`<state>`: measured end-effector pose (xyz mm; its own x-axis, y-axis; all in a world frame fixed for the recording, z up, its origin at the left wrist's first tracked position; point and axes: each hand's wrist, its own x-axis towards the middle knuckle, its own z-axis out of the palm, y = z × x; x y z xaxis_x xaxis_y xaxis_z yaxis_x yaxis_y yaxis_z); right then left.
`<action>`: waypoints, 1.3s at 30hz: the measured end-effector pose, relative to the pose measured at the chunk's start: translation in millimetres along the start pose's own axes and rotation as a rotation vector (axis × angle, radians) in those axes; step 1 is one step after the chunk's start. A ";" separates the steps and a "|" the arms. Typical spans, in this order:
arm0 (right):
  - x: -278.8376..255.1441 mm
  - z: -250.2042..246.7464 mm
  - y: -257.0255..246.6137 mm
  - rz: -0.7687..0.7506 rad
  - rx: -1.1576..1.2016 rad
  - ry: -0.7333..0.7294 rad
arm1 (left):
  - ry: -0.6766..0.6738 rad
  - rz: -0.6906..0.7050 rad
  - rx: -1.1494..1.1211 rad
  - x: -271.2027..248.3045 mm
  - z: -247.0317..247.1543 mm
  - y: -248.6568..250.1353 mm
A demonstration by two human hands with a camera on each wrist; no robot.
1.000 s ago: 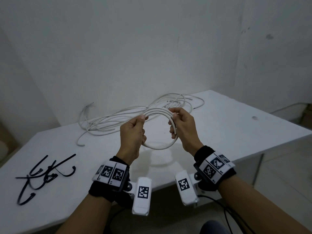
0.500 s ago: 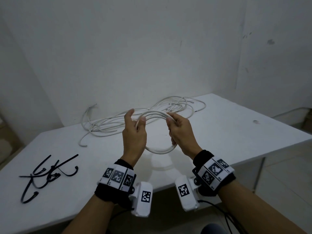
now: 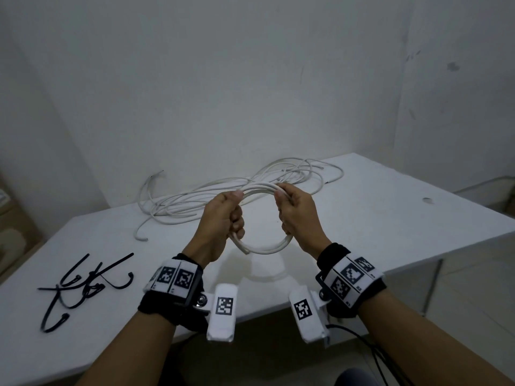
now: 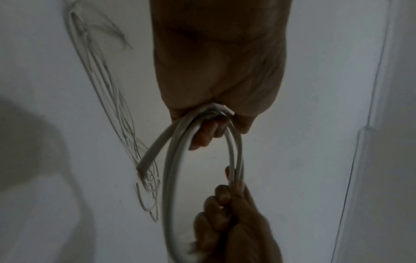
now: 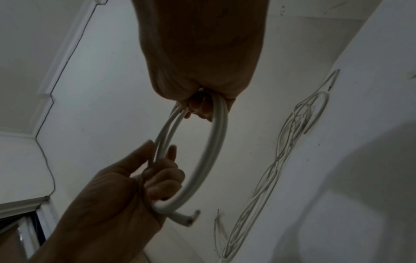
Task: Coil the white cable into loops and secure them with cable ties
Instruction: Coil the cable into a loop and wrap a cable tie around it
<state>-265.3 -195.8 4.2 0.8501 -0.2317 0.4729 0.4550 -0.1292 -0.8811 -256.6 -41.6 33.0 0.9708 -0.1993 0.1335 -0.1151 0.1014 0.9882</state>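
Note:
A small coil of white cable (image 3: 264, 247) hangs in the air above the white table (image 3: 390, 218), held between both hands. My left hand (image 3: 223, 218) grips the coil's left side, fingers curled round the strands (image 4: 180, 142). The right hand (image 3: 295, 210) grips its right side (image 5: 216, 124). A cut cable end (image 5: 189, 218) sticks out below the left fist. The uncoiled length of white cable (image 3: 223, 196) lies tangled on the table beyond the hands. Several black cable ties (image 3: 83, 288) lie at the table's near left.
A plain wall (image 3: 250, 79) stands close behind the table. The table's right edge (image 3: 459, 240) drops to a tiled floor. A thin dark wire (image 3: 370, 355) trails from the right wrist camera below the table's front edge.
My left hand, whose fingers were partly lifted half a second ago, has closed round the coil again. Both hands have stayed at about the same height over the table.

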 end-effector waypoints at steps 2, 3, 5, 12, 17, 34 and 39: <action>-0.1 0.3 0.4 -0.001 0.018 0.003 | 0.008 -0.020 -0.088 0.6 1.7 1.7; -0.4 1.1 0.2 0.008 0.034 -0.003 | 0.028 -0.020 -0.116 1.3 2.9 1.3; -2.4 2.3 -1.2 0.036 0.071 -0.040 | 0.074 -0.008 -0.160 2.5 3.7 1.4; -7.3 -1.2 1.8 0.120 0.062 -0.150 | 0.179 0.010 -0.225 4.8 -1.3 -1.9; -9.1 7.4 8.4 0.086 0.019 -0.151 | 0.114 0.010 -0.438 2.8 -7.6 -8.2; -4.2 20.4 9.4 0.189 0.304 -0.272 | 0.082 -0.092 -0.114 -13.7 -47.9 -4.2; -8.2 35.7 17.3 0.195 0.233 -0.362 | 0.138 -0.066 0.144 -19.5 -61.7 -14.5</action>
<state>-254.9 -161.7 -15.1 0.9448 0.1260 0.3025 0.2894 0.1125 -0.9506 -260.9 20.9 11.4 0.9957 -0.0646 0.0667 -0.0700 -0.0500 0.9963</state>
